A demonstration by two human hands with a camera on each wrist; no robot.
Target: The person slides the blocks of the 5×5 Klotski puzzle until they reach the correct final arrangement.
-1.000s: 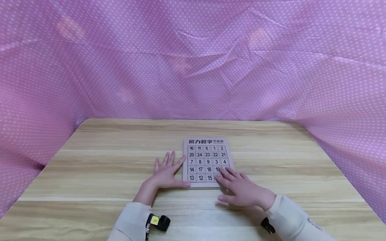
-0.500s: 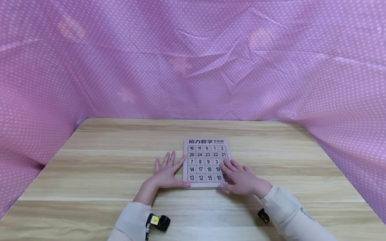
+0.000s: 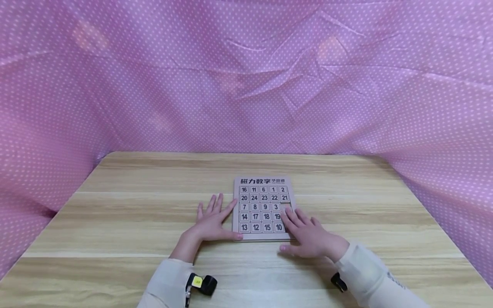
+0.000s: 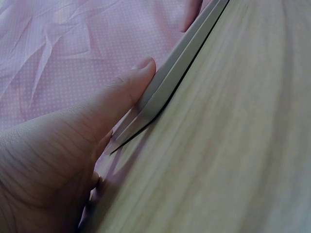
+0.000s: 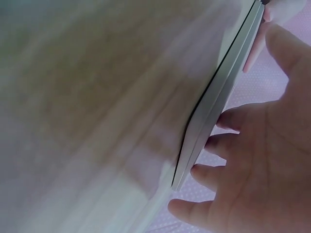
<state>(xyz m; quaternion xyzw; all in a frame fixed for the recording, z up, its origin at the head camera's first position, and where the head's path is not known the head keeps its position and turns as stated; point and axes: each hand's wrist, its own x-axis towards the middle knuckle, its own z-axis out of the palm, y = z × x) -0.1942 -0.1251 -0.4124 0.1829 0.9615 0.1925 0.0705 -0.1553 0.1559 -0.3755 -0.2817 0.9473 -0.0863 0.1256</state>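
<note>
A grey number sliding puzzle [image 3: 260, 208] lies flat on the table, its tiles printed with black numbers. My left hand [image 3: 210, 225] is spread along its left side. The left thumb rests on the near left corner of the frame [image 4: 170, 80], and the index fingertip touches the left edge. My right hand [image 3: 313, 238] reaches over the right side, with extended fingertips on the lower tiles of the right column, which they hide. Just above those fingertips, below tile 21, a bare slot shows. In the right wrist view, the right thumb [image 5: 286, 46] stands apart from the fingers.
The wooden table [image 3: 154, 175] extends around the puzzle on every side. A pink dotted cloth [image 3: 246, 85] hangs behind the table and along both sides. Black wrist cameras [image 3: 208, 285] are strapped at both sleeves.
My right hand moved up the right column, then back down slightly. A bare slot now shows where tile 4 was, and the right thumb has drawn off the near edge. The left hand stayed still.
</note>
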